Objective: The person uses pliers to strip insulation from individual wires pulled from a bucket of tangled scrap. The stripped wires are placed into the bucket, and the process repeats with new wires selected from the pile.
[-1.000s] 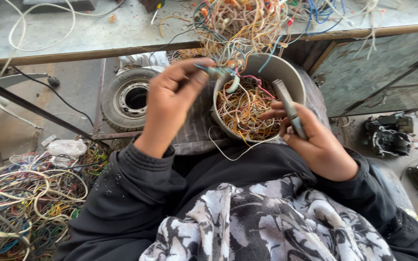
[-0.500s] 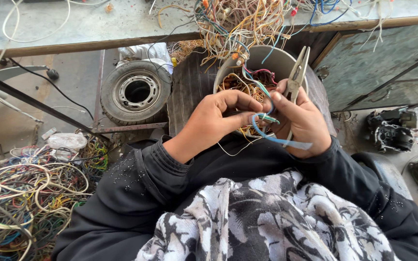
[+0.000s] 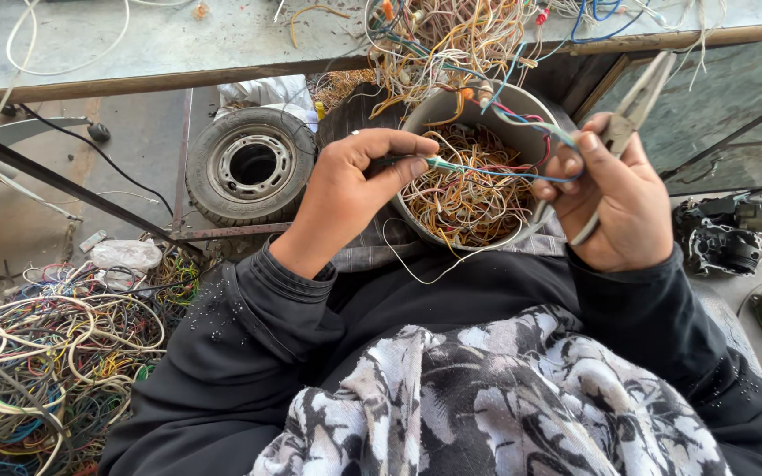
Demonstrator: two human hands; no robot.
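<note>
Head view: left hand pinches a blue wire stretched over the wire-filled bowl; right hand grips its other end (fingers also clamped on pliers).

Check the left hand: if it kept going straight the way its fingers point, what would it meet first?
The left hand pinches a thin blue wire and points right, over the grey bowl of stripped wires. Following that line, it would probably meet the right hand, which holds the wire's other end and the pliers. Depth is uncertain.
</note>
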